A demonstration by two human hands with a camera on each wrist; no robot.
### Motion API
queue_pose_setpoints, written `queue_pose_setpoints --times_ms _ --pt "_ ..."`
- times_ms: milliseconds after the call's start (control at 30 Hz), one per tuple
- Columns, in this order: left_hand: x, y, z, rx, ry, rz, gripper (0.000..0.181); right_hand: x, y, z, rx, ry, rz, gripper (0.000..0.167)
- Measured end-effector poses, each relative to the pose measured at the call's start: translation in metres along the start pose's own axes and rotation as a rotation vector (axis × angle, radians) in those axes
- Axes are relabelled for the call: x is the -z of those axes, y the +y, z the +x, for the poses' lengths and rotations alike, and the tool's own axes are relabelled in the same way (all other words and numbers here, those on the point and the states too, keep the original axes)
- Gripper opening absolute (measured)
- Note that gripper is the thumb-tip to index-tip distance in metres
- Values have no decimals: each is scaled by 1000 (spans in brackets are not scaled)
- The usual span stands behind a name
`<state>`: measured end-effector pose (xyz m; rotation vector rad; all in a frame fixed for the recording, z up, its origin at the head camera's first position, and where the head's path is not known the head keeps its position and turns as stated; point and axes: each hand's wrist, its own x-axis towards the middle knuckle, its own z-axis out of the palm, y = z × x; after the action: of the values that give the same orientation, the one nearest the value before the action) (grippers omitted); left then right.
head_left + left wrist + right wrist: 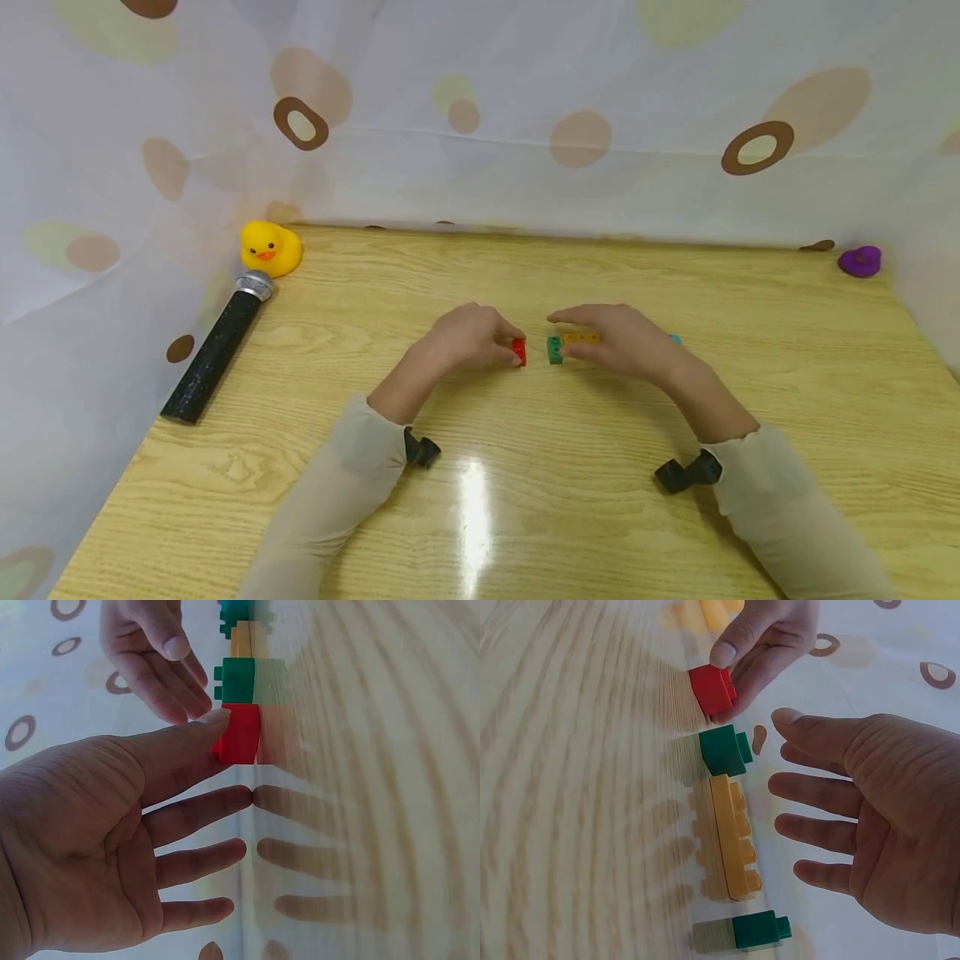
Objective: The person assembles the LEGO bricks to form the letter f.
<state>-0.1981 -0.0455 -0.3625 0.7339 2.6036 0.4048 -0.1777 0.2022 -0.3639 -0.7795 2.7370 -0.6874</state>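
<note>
My left hand [474,337] pinches a red toy brick [519,352] between thumb and index finger, low at the tabletop. The other left fingers [199,860] are spread, as the left wrist view shows. A green brick [554,350] stands just right of the red one. Beyond it lies a long yellow brick [733,838], studs up, followed by a teal-green brick [756,930] that shows bluish in the head view. My right hand [628,340] is held over the yellow brick, partly covering it. In the right wrist view its fingers are extended and hold nothing.
A yellow rubber duck [271,249] sits at the back left, touching or close to the head of a black microphone [217,354]. A small purple duck [860,262] is at the back right. Spotted cloth [517,183] encloses the wooden table [570,517] behind and at the sides.
</note>
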Motion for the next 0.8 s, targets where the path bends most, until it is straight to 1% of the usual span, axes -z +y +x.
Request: queue_pose_setpoints --times_ms 133,367,567,667,800 --pt "-2 2 0 -20 -11 6 44 -2 -3 0 15 0 -1 48" --pt "-4 2 1 -45 -2 11 48 -4 -6 0 44 -7 -13 46" --pt "-2 1 1 -1 -9 -17 60 -7 -6 2 25 -17 -11 43" --pt "-2 1 1 2 3 -28 55 -9 -6 3 17 -20 -11 41" --pt "-4 1 2 -7 23 -16 47 -11 -6 3 46 -12 -27 38"
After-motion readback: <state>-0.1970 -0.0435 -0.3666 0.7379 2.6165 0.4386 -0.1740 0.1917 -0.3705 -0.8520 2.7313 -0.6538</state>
